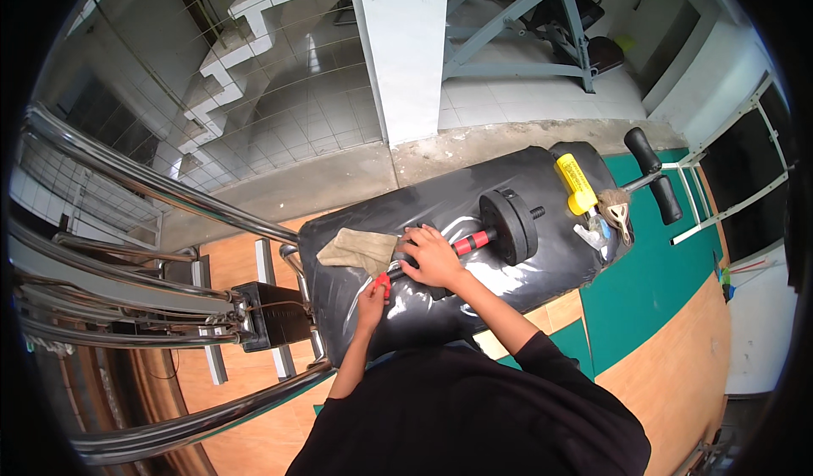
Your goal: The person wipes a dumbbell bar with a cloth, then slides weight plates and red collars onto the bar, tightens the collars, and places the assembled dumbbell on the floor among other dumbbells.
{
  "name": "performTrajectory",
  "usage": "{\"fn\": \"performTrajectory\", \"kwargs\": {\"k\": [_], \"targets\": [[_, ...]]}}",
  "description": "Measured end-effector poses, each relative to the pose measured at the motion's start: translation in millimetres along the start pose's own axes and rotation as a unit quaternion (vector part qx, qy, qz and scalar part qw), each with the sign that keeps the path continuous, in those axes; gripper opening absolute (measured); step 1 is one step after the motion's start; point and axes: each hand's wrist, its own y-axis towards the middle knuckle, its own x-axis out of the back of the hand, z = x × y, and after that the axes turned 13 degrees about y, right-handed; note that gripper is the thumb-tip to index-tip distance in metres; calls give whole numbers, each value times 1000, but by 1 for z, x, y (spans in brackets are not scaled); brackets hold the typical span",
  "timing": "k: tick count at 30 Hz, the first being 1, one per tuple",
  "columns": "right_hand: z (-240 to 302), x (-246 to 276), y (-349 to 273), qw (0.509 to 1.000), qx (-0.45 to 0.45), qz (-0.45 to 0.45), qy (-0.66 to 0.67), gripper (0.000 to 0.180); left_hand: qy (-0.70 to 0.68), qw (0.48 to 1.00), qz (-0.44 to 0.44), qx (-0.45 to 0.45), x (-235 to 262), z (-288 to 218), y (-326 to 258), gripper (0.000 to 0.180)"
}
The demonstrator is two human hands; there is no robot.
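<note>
A dumbbell lies on a black padded bench [542, 285]. Its right end carries round black weight plates [510, 226], and a red and black bar [472, 242] runs leftward from them. My right hand [434, 256] is wrapped over the dumbbell's left part, hiding much of it; dark edges show around the palm. At the bar's left tip, my left hand [370, 305] pinches a small red collar [384, 285] between its fingers. Just beyond my left hand, a crumpled tan cloth [356, 251] lies on the bench, close to my right fingertips.
Toward the bench's far right lie a yellow bottle [575, 184], a clear plastic piece [594, 232] and a beige brush-like item [621, 212]. Foam rollers [648, 171] stick out past that end. Chrome rails [161, 179] and a black weight block [275, 315] stand at left.
</note>
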Motion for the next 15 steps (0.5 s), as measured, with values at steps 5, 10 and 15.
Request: {"fn": "performTrajectory", "kwargs": {"k": [5,10,15], "targets": [[4,-6,2,1000,13,9,-17,22,-136,988,59,32,1,0,-2,36],[11,-15,6,999,36,23,-10,22,-160,982,89,39,7,-2,7,44],[10,-15,9,997,25,66,-6,22,-113,987,108,24,12,0,15,46]]}}
